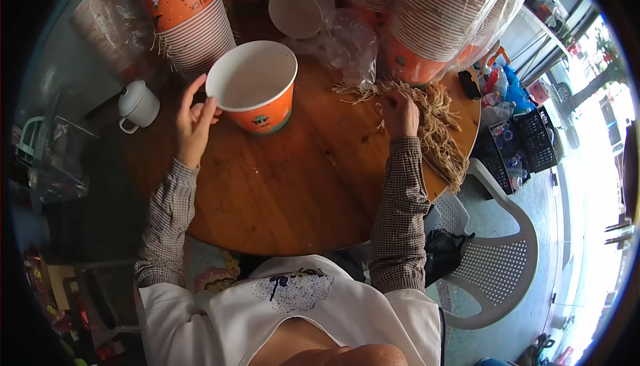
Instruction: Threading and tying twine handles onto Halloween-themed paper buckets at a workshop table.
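Note:
An orange paper bucket (263, 114) with a white inside and green base stands upright on the round wooden table (293, 186). At its left rim is my left hand (192, 123), fingers apart; whether a fingertip touches the bucket I cannot tell. My right hand (401, 114) is closed at the left side of a heap of tan twisted cords (440, 123), its fingers pinched together among the strands. How many cords lie in the pinch is hidden.
Behind the bucket rises a stack of nested orange buckets (193, 33). Plastic-wrapped bucket stacks (443, 13) fill the back right, near a white bucket (301, 11) on its side and clear film (350, 43). A white enamel mug (139, 105) is at left, a plastic chair (493, 259) at right.

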The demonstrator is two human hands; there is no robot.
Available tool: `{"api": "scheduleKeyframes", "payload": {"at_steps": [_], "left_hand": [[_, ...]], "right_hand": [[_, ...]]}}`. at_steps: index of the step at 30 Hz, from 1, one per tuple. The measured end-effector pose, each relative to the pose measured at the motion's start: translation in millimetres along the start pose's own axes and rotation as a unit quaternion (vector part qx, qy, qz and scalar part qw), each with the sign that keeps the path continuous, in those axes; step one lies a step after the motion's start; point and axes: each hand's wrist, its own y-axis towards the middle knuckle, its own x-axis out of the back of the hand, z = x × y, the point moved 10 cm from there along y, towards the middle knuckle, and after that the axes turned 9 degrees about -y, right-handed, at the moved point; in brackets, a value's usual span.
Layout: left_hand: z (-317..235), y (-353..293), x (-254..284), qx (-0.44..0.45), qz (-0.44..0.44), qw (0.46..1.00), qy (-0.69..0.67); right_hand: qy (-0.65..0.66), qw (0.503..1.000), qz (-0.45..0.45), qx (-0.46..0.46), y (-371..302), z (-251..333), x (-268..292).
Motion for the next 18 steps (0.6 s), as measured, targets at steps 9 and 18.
{"api": "scheduleKeyframes", "payload": {"at_steps": [9, 18], "left_hand": [[-27, -58, -63, -0.183, 0.076, 0.978, 0.068], [46, -40, -156, -0.056, 0.151, 0.981, -0.106]], "right_hand": [[-0.144, 0.982, 0.065, -0.105, -12, -37, -23], [-0.047, 0.996, 0.042, -0.062, -9, -17, -16]]}}
